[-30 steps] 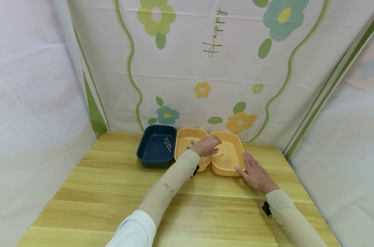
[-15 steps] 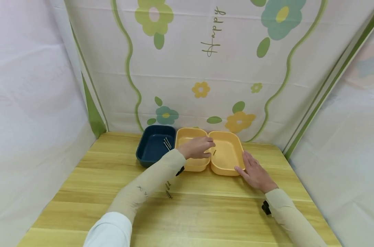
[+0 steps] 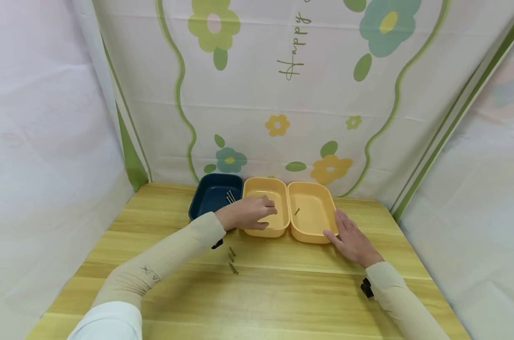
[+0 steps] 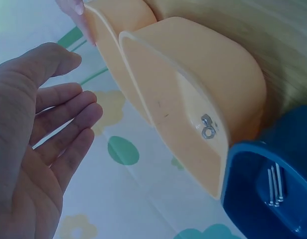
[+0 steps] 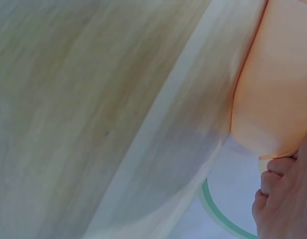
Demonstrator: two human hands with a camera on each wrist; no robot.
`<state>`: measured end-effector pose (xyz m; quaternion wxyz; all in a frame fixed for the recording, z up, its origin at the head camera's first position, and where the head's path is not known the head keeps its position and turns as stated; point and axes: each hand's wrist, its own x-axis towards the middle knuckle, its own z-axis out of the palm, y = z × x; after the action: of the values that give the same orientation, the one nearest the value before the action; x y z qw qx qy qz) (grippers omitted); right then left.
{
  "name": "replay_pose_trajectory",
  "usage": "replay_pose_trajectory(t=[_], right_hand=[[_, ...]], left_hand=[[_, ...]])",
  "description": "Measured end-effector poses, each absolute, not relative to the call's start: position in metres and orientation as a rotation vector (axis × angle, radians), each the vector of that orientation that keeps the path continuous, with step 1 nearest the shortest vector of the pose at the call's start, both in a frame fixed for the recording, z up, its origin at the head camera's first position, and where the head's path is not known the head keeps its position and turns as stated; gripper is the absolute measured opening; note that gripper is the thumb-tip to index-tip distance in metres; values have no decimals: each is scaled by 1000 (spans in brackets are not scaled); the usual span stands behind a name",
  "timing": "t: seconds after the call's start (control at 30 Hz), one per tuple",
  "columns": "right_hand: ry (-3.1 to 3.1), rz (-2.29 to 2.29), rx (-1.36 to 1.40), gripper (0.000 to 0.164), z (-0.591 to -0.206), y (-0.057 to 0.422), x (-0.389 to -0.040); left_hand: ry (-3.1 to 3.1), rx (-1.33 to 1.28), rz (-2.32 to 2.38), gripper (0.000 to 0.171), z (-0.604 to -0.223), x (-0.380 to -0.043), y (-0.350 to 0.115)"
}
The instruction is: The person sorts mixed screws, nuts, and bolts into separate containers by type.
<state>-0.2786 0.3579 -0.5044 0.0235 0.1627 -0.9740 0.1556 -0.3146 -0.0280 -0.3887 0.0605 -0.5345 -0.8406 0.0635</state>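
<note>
My left hand (image 3: 249, 212) hovers over the middle yellow box (image 3: 285, 222), fingers loosely bent. In the left wrist view this hand (image 4: 49, 117) holds nothing. Metal nuts (image 4: 208, 130) lie in that box, hidden behind the hand in the head view. One small screw (image 3: 297, 211) sits in the right yellow box (image 3: 312, 238). My right hand (image 3: 353, 240) rests against that box's right side with straight fingers, its thumb touching the front rim. Long screws (image 3: 231, 196) lie in the dark blue box (image 3: 197, 200), partly behind the left hand.
Several screws (image 3: 233, 268) lie on the wooden table (image 3: 273, 297) in front of the boxes. The three boxes stand side by side against a flower-printed cloth (image 3: 240, 94) at the back. White cloth walls (image 3: 40, 165) enclose both sides.
My left hand has drawn back leftward from the right yellow box to over the middle one. The small screw now lies in plain view in the right box. The right hand has stayed put.
</note>
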Motion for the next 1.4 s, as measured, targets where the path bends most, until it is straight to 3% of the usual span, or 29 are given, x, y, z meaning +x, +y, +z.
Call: replay_pose_trajectory(t=[0.3,0.7,1.4], right_hand=[[-3021,492,495,91,-505,358,-278],[-3020,487,493,91,-507,358,-280],[-3024,481,487,90,-507,357,-280]], left_hand=[[-2673,-1581,63,41,-391,-291,-65],[-2826,-1530,-147,40,-429,-278,-106],[-2817,-1561,-427,18,-488,-289,-136]])
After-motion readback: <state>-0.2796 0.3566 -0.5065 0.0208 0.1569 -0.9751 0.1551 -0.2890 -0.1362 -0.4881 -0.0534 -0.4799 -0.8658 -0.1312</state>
